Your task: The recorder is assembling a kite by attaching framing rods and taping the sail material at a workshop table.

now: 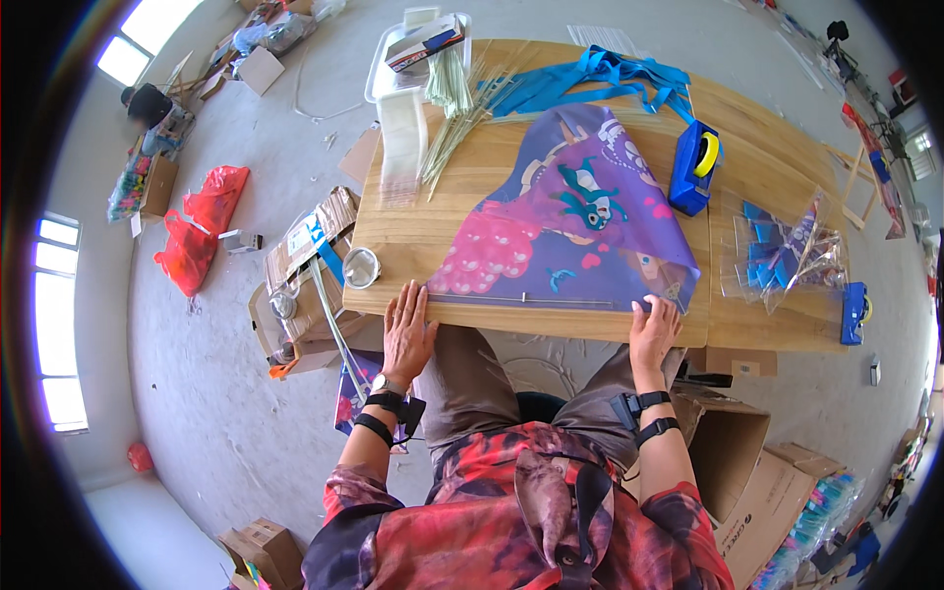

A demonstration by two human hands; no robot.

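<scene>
A purple printed sheet (580, 211) with cartoon figures and pink hearts lies on the wooden table (472, 315) in front of me; it looks like a kite sail. Along its near edge runs a thin pale rod (551, 298) with a small white piece partway. My left hand (408, 334) rests with fingers stretched out flat at the sheet's near left corner, by the table edge. At the near right corner, my right hand (656, 336) has thumb and bent fingers closed on the sheet's edge. Whether those fingers also hold the rod's end is hidden.
A blue tape dispenser (694, 169) stands right of the sheet, blue ribbons (590, 81) behind it. Thin sticks (462, 128) and a white tray (377, 74) lie far left. A round container (361, 267) sits near my left hand; plastic-wrapped pieces (782, 251) lie right. Cardboard boxes (728, 457) surround me.
</scene>
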